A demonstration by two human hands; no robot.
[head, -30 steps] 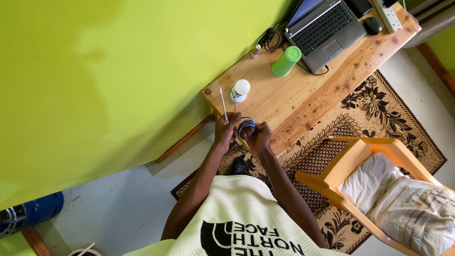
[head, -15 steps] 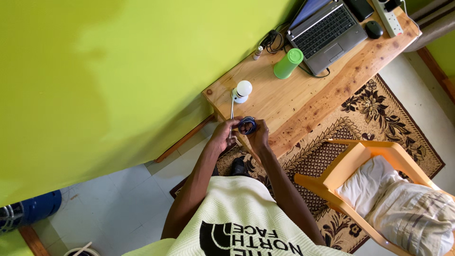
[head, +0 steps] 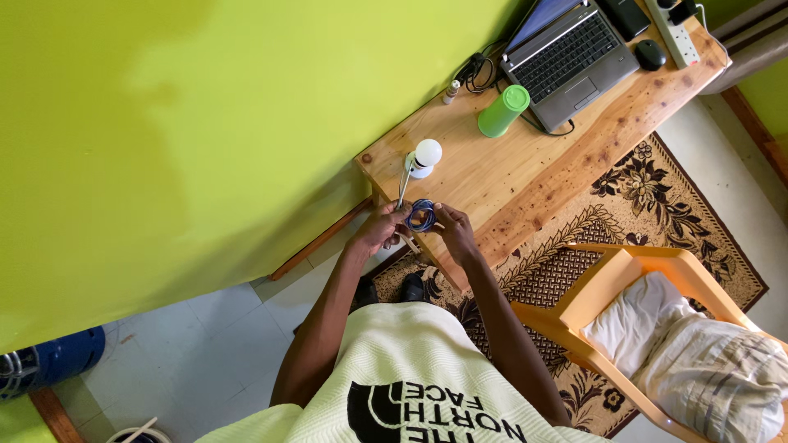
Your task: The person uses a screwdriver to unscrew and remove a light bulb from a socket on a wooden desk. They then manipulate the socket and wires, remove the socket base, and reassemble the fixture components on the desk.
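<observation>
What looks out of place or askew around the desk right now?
Little stands out. The orange chair stands skewed to the wooden desk with a pillow piled on its seat. Both hands, left hand and right hand, hold a blue coiled cable at the desk's corner.

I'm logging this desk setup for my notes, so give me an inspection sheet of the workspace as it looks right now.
Surface: wooden desk against a green wall, knots in the grain.
Job's things: small blue coiled cable held over the desk's near corner; a thin white strip rises from it.
Clutter: white bulb-shaped object, green tumbler, laptop, mouse, small bottle.
Grippers: left hand and right hand both pinch the coil.
Cables: black leads behind the laptop; power strip.
Surroundings: patterned rug, orange chair with pillow, tiled floor.
</observation>
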